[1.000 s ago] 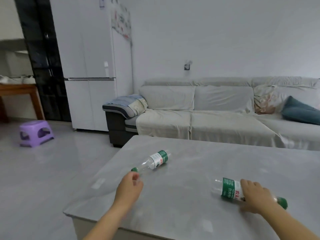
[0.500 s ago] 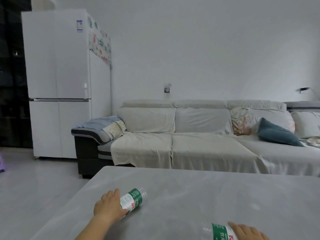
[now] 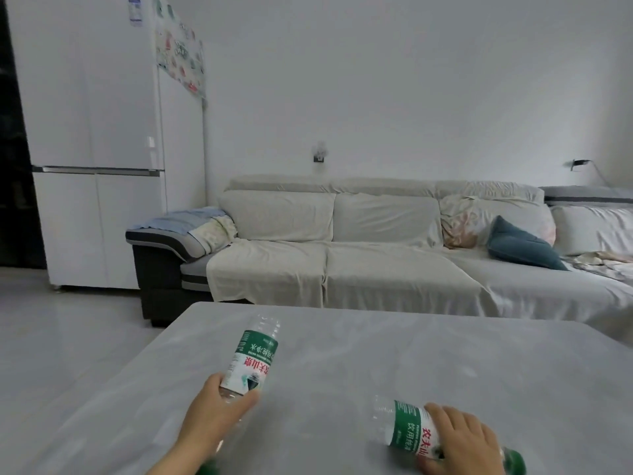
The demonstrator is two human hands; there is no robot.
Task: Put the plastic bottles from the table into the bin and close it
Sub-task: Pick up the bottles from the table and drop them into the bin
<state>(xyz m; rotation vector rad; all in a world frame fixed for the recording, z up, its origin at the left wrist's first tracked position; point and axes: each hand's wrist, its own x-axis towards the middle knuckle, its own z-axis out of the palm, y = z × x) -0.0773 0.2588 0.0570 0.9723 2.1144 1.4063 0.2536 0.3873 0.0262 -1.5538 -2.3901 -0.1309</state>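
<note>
Two clear plastic bottles with green-and-white labels and green caps are over the grey table (image 3: 394,354). My left hand (image 3: 219,413) grips the left bottle (image 3: 255,358) around its lower neck part, its base pointing away and raised off the table. My right hand (image 3: 460,440) is wrapped over the right bottle (image 3: 400,423), which lies on its side at the table's near right, cap toward the frame's bottom edge. No bin is in view.
A long pale sofa (image 3: 376,255) with a teal cushion (image 3: 520,243) stands right behind the table. A white fridge (image 3: 92,149) is at the left, with bare tiled floor (image 3: 61,337) between it and the table.
My left hand closed on the left bottle and lifted it, turning its base away. My right hand kept hold of the right bottle. The camera tilted up and back down.
</note>
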